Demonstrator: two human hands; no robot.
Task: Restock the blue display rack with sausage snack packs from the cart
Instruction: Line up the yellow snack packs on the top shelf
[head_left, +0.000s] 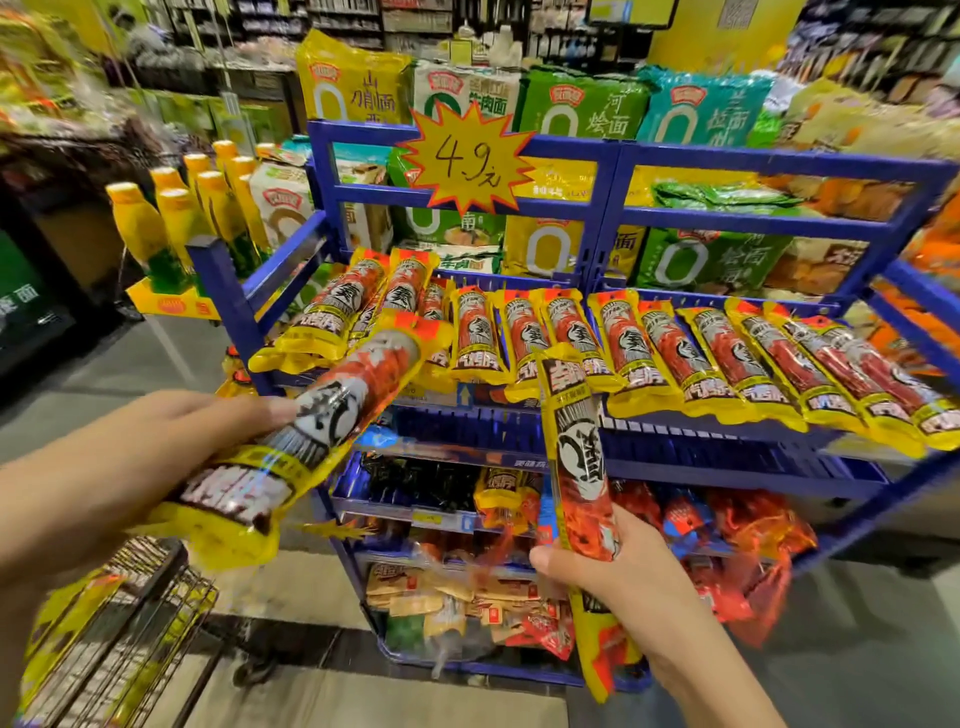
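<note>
Long yellow sausage packs (644, 348) with red centres line the blue rack (613, 156). Left hand (156, 441) grips one pack (306, 421) slanted toward the row; right hand (623, 566) clasps another pack (582, 467) upright below it.

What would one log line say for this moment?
left hand: holds sausage pack | right hand: holds second pack | blue rack: row partly filled

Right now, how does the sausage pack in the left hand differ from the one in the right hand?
The left hand's pack lies slanted, its top toward the blue rack; the right hand's pack stands nearly upright. The left hand holds its pack around the lower half; the right hand grips its pack near the middle. The left pack's print reads upright; the right pack's is upside down. Both are the same yellow-edged sausage snack.
</note>
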